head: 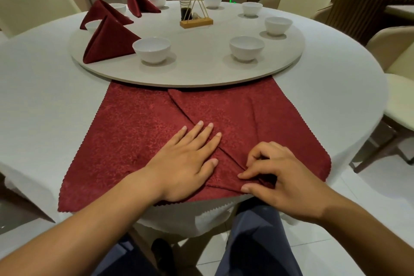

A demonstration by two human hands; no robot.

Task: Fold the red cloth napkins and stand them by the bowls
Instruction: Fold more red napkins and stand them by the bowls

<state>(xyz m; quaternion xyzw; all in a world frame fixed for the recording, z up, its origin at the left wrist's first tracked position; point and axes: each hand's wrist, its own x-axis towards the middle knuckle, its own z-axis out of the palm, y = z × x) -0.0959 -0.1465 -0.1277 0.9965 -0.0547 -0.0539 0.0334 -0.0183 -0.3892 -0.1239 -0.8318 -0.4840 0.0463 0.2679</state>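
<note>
The red napkin (139, 136) lies spread on the near part of the tabletop (44, 96), its far edge running under the rim of the round turntable (201, 74) and its near edge hanging just over the table's side. Its right portion is folded diagonally across the middle, the crease running from the far centre down toward the near right. The left hand (186, 163) lies flat on the cloth at the crease, fingers straight and pressing it down. The right hand (275, 177) is curled just to its right, thumb and forefinger pinching the folded point of the cloth at the near edge. Three standing napkins (109, 40) are set up as tents on the far left of the turntable beside white bowls (152, 50); the bowls on the right have none. The cloth looks light, soft and limp, with a woven pattern that probably gives some grip, so it should hold a fold only if the crease is pressed firmly. It is best taken at corners and fold lines with a fingertip pinch, one palm anchoring the layers so they do not slide on the smooth tabletop.
</note>
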